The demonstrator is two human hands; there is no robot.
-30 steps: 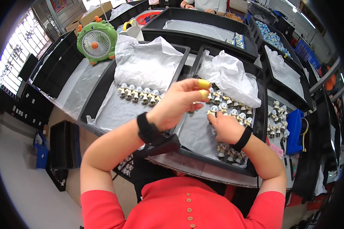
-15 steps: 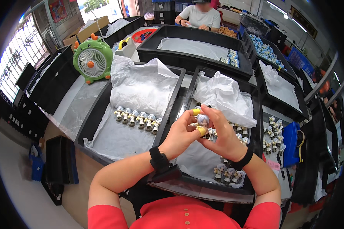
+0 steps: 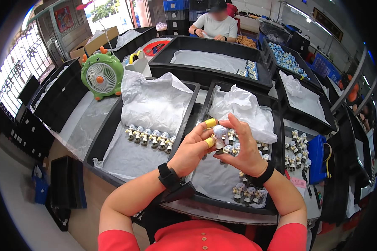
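Left hand (image 3: 192, 149) pinching small white-haired, pale-clothed figurine (image 3: 220, 136) between yellow-wrapped fingertips (image 3: 210, 142), right hand (image 3: 248, 151) curved alongside, its contact unclear, figurine above right-side black rectangular tray (image 3: 238, 206), similar figurines (image 3: 249, 194) and crumpled white sheet (image 3: 243, 108) inside, left-side black tray (image 3: 103, 143) containing figurine row (image 3: 155, 139), white sheeting (image 3: 155, 96).

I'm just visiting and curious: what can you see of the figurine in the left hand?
The figurine looks like plastic, with a large pale lilac-grey head, a whitish body and a dark lower end. Roughly upright, it is held above a black tray by the left hand. The right hand curves around its other side; whether it touches is unclear.
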